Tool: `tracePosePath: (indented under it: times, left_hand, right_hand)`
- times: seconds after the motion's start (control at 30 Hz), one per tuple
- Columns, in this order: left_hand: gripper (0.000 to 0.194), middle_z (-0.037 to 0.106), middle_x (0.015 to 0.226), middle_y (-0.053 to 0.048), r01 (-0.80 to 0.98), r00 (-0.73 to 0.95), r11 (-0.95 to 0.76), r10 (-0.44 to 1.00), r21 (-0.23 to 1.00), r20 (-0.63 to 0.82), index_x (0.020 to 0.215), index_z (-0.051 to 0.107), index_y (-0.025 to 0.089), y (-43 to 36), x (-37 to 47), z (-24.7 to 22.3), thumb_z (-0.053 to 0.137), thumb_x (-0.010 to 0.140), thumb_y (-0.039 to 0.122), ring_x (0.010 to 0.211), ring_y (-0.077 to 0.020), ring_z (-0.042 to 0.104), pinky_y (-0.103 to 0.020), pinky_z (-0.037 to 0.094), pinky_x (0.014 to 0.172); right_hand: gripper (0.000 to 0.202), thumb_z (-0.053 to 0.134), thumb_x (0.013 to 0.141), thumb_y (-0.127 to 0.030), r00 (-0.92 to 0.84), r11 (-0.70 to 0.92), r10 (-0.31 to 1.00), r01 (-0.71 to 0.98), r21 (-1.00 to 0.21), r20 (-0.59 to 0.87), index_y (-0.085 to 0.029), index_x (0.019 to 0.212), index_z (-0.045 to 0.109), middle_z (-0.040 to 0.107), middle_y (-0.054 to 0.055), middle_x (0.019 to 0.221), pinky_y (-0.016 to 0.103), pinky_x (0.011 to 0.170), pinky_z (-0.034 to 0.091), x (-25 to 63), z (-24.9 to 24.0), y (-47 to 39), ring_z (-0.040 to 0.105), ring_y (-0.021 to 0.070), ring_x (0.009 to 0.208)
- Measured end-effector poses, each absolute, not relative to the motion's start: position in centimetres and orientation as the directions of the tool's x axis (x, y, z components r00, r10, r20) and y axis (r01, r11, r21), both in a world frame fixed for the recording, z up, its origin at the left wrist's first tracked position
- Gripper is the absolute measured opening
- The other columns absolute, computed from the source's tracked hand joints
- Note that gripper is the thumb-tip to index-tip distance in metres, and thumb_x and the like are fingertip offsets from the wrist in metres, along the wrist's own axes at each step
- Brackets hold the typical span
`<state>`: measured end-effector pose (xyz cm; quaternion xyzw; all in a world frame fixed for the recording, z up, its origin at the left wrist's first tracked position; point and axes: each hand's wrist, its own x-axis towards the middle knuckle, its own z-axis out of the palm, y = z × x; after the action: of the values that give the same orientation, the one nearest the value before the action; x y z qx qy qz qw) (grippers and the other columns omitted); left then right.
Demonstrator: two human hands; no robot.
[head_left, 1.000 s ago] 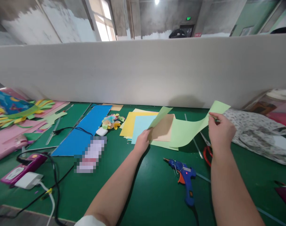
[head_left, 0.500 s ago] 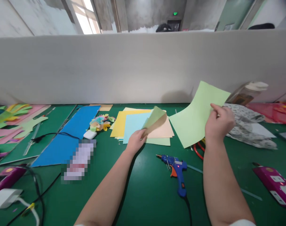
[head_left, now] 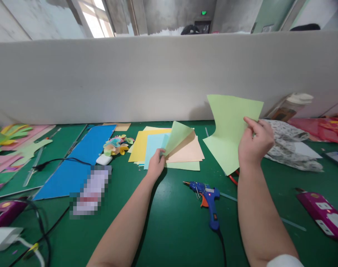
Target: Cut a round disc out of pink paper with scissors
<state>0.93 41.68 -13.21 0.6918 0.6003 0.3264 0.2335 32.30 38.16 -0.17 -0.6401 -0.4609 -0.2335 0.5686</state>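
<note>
Raised above the table, a light green sheet of paper [head_left: 227,122] is pinched by its right side in my right hand [head_left: 256,142]; it has a curved cut-out on its left. My left hand [head_left: 157,163] pinches a smaller light green paper piece [head_left: 178,136], which tilts up over a stack of coloured paper. In that stack I see a yellow sheet [head_left: 138,146], a light blue sheet [head_left: 152,148] and a peach sheet [head_left: 189,148]. A blue glue gun [head_left: 212,204] with an orange trigger lies between my forearms, its nozzle pointing left.
Left of the stack are paper flowers [head_left: 117,145], a white case [head_left: 103,160], a blue board [head_left: 74,163] and a blurred-out flat object [head_left: 91,191]. A patterned cloth [head_left: 285,148], a bottle [head_left: 292,105] and a magenta power strip [head_left: 323,213] lie to the right. Black cables cross the left side.
The green sheet in my right hand has turned, its upper left corner swinging left and its cut-out now showing. My left hand has shifted slightly left with the smaller green piece.
</note>
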Motion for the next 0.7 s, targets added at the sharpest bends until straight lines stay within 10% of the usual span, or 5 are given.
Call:
tracePosePath:
  times: [0.33,0.7]
  left_hand:
    - [0.027,0.072,0.113,-0.005,0.654,0.143,-0.221,0.975,0.724,0.168,0.118,0.062,0.023,41.14,1.49,-12.47,0.061,0.092,0.029,0.094,-0.0199,0.069,-0.038,0.055,0.089]
    - [0.083,0.072,0.125,-0.01,0.646,0.218,-0.285,0.958,0.709,0.187,0.157,0.027,0.023,41.46,1.33,-13.36,0.057,0.08,0.015,0.11,-0.026,0.07,-0.044,0.054,0.097]
  right_hand:
    - [0.04,0.047,0.08,-0.007,0.467,0.072,0.345,0.852,-0.519,0.814,-0.009,0.101,0.082,0.075,0.017,0.098,0.039,0.09,0.055,32.32,-0.2,38.2,0.07,0.0275,0.098]
    - [0.04,0.048,0.084,-0.011,0.455,0.058,0.365,0.86,-0.508,0.812,-0.002,0.103,0.082,0.076,0.022,0.104,0.039,0.09,0.055,31.97,0.27,37.94,0.072,0.0305,0.101]
